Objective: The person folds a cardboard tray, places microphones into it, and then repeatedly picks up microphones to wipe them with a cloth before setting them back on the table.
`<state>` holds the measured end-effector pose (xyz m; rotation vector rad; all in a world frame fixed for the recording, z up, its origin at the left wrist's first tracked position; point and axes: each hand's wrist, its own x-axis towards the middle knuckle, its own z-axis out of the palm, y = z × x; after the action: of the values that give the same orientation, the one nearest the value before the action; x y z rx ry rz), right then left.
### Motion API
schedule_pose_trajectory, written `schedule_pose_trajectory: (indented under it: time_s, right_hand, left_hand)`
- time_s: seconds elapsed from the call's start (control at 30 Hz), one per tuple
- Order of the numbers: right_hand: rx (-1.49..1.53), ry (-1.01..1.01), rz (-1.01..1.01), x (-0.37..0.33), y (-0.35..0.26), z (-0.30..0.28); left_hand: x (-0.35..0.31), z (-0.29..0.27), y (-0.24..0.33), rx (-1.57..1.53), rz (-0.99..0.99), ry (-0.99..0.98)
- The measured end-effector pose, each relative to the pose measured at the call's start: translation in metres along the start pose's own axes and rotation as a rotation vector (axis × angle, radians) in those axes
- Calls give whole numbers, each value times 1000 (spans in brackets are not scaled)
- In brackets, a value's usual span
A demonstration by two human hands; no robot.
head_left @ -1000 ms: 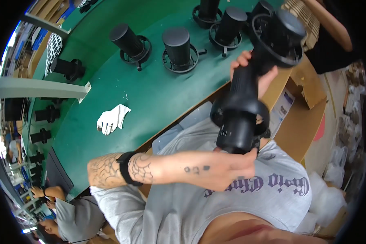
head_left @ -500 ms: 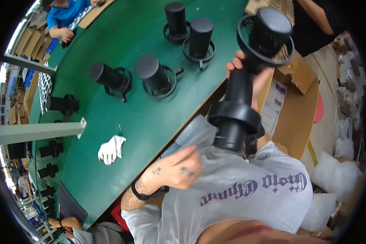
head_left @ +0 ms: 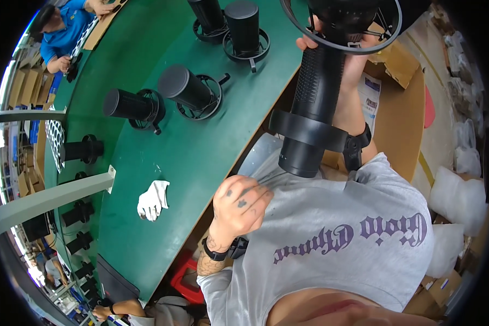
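My right hand [head_left: 357,61] is closed around black cylindrical microphones at the upper right. One microphone [head_left: 316,87], with a thick ring around its lower part, hangs tilted along my forearm. A second microphone [head_left: 342,20], with a wide ring mount, sits above it, cut off by the upper edge. My left hand [head_left: 242,205] is closed in front of my grey shirt, near the table edge, its fingertips curled out of sight. On the green table [head_left: 185,146] stand several more microphones, the nearest being a tilted microphone [head_left: 183,89] in a ring mount.
A white glove [head_left: 154,200] lies on the table. A pale metal post [head_left: 60,198] crosses the left side. An open cardboard box [head_left: 399,141] stands to the right, with wrapped white bundles [head_left: 456,198] beyond. A co-worker in blue [head_left: 65,32] works at far left; a red stool [head_left: 187,282] is below.
My right hand and the microphones have moved up and nearer to the camera. My left hand has turned its back upward and shifted slightly up. The view has shifted, so table things appear further left.
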<state>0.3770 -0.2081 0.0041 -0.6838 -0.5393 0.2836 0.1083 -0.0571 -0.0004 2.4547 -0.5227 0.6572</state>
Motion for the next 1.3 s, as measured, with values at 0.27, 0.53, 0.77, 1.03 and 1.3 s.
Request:
schedule_pose_trajectory:
  time_s: [0.27,0.53,0.77,1.03,1.3]
  right_hand:
    - [369,-17,57,4,11,21]
    - [-347,270,-317,16,-57,3]
    - [-1817,-54,-664,61,-84,30]
    - [-1932,-170,-121,175,-5,-40]
    - [-1799,27,-528,175,-25,-75]
  left_hand:
    - [4,1,-2,-246,-155,132]
    - [-38,-32,-13,-41,-515,317]
    - [-103,-50,11,201,-803,602]
    - [-108,-51,6,241,-799,635]
    - [-127,-72,-4,350,-815,577]
